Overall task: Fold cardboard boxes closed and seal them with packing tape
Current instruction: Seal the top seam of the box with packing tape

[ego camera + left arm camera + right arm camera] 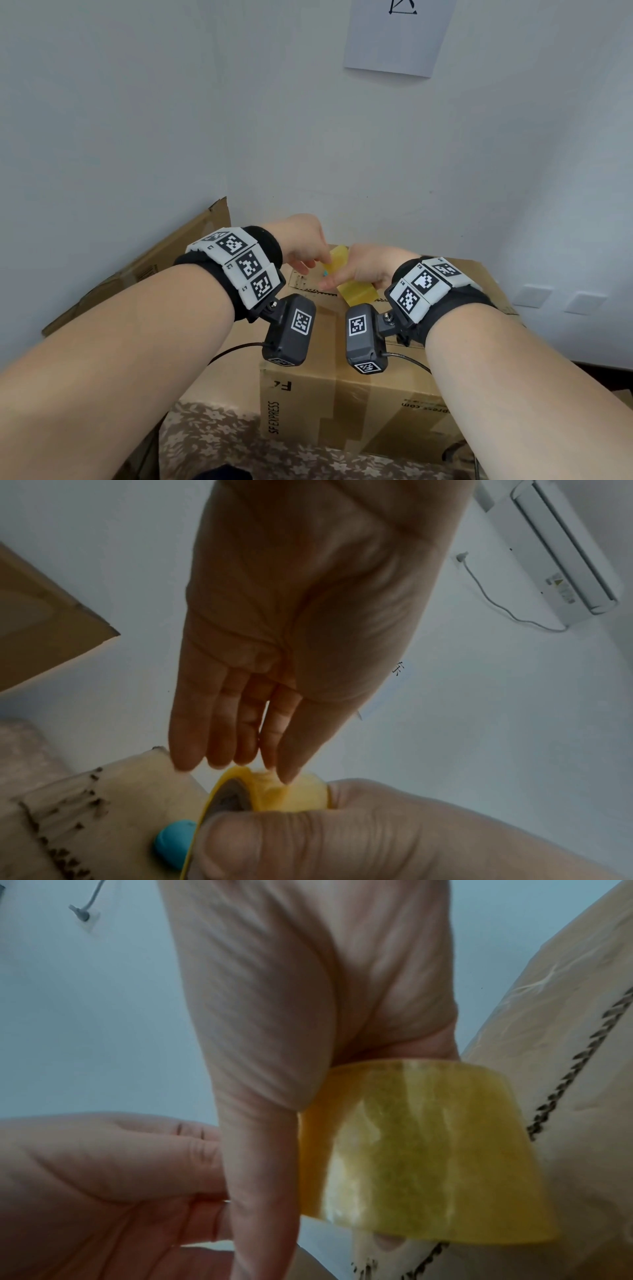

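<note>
1. Fingers (219, 739) of the left hand (301, 245) reach straight and close together to the tape roll (354, 291); the right hand (368, 267) grips it.
2. Risk: the free end stays unfound, or the strip sticks to skin.
3. Roll hovers over the closed cardboard box (370, 404), at 12 o'clock of its top.

head view from above, wrist views close, sharing tape roll (356, 291)

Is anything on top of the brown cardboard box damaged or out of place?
Nothing looks damaged. Only a small turquoise object lies on the brown cardboard box, beside the yellow tape roll held by the right hand; what it is, I cannot tell.
</note>
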